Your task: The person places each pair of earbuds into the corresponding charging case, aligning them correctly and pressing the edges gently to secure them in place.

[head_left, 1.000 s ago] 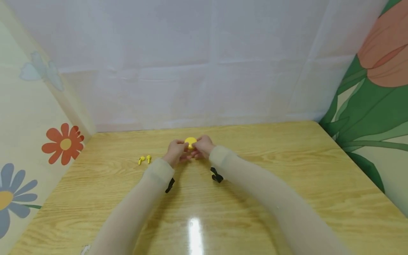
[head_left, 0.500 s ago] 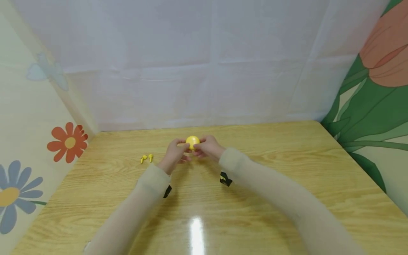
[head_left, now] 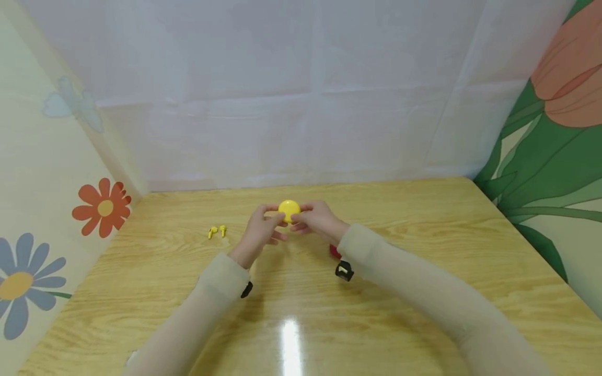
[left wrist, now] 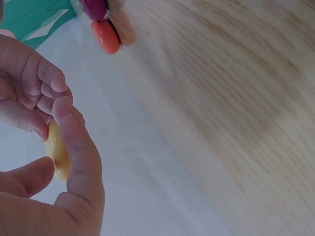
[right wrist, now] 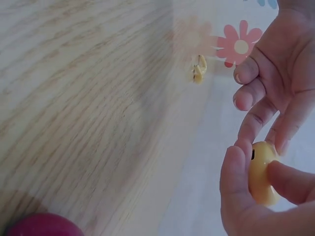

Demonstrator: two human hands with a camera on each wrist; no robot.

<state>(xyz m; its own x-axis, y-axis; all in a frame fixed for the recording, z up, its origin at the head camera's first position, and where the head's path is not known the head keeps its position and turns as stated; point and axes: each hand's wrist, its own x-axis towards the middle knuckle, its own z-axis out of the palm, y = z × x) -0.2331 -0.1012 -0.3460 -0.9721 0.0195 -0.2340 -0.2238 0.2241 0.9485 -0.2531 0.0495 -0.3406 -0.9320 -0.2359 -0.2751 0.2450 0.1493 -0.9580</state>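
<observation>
A round, glossy yellow earbud case [head_left: 289, 208] is held up over the wooden table between both hands. My left hand [head_left: 257, 231] pinches its left side between thumb and index finger. On the opposite side my right hand [head_left: 322, 218] pinches it the same way, the other fingers loosely bent below. The right wrist view shows the case [right wrist: 263, 179] edge-on, with a small dark slot near its top. Two yellow earbuds, one [head_left: 213, 231] beside the other [head_left: 223, 230], lie on the table left of my left hand.
A red object [head_left: 335, 251] shows partly from under my right sleeve. In the left wrist view, a purple rounded object [left wrist: 94, 7] and an orange one [left wrist: 105, 37] lie together on the wooden table [head_left: 400, 230]. A white sheet [head_left: 301, 104] hangs behind.
Both hands have lifted the case slightly toward the camera and to the right, turning its round face more into view. A red object has come into sight by the right sleeve.
</observation>
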